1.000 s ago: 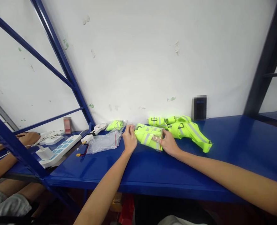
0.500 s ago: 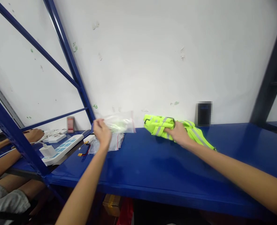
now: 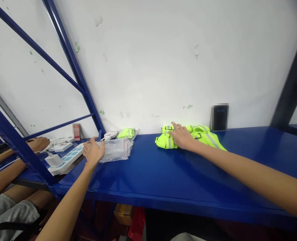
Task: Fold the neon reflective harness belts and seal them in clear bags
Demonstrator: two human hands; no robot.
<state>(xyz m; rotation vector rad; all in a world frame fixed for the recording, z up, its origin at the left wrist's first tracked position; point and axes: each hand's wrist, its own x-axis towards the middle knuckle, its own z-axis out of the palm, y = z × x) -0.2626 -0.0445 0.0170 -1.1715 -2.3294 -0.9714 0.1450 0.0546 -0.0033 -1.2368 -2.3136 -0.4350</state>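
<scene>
My left hand (image 3: 93, 152) rests on the left edge of a pile of clear zip bags (image 3: 117, 150) on the blue shelf (image 3: 178, 174), fingers curled over the plastic. My right hand (image 3: 180, 137) lies flat with fingers spread on a heap of neon yellow reflective vests (image 3: 191, 137) by the wall. Behind the pile, one bagged vest (image 3: 126, 133) lies against the wall.
A white power strip (image 3: 66, 157) with a plugged adapter and a small white fan (image 3: 109, 135) sit left of the bags. A dark box (image 3: 220, 117) leans on the wall. Blue rack posts (image 3: 70, 63) rise at left. Another person's arms (image 3: 12, 164) reach in at far left.
My left hand carried a clear bag leftward and set it down on the bag pile. My right hand pushed the vest back onto the heap by the wall.
</scene>
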